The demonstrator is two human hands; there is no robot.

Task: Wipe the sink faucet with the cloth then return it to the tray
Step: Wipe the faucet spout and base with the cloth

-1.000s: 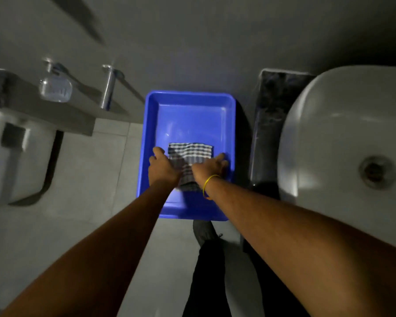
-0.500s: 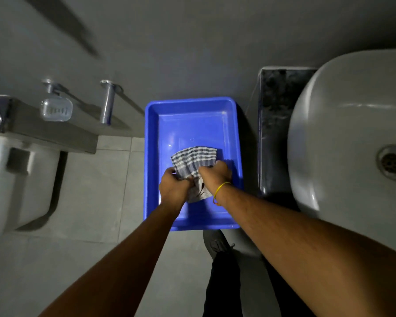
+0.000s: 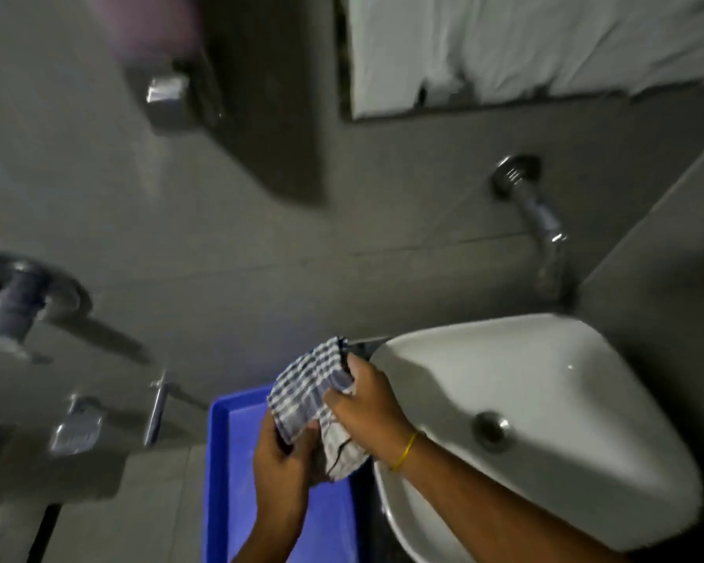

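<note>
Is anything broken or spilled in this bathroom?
Nothing looks broken or spilled. Both hands, left hand and right hand, hold the checked cloth above the blue tray, beside the white sink. The faucet sits on the wall, untouched. The picture is blurry, so small drips could hide.

Dim light around me: grey tiled wall [image 3: 261, 245], a mirror [image 3: 525, 46] above, chrome fittings [image 3: 21, 306] to my left, pale floor tiles [image 3: 147, 481] below.
</note>
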